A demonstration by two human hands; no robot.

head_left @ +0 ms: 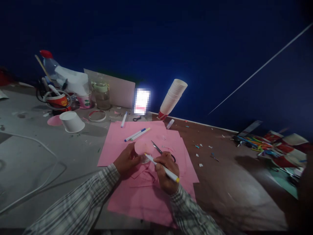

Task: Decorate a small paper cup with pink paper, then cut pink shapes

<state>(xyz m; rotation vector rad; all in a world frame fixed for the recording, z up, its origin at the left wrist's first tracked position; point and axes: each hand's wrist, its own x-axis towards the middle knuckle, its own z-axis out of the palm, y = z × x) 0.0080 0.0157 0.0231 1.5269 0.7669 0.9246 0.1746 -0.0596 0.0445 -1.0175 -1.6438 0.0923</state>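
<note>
Over the pink sheets [151, 204], my left hand [127, 160] grips a pale pink rounded piece [142, 147] while my right hand [169, 164] pinches a yellow-ended marker [171, 175], tip at its lower edge, apparently for drawing, which calls for steady support and a light stroke.

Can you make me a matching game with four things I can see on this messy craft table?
Things:
1. Right hand
2. Cup stack
3. Bottle cap
4. White tub

Matches:
A. Beside a pink disc, on the left of the table
B. Holding a white marker with a yellow end
C. Red all over
D. Tall and pale, with red at the bottom

Right pairs: 1-B, 2-D, 3-C, 4-A
</note>
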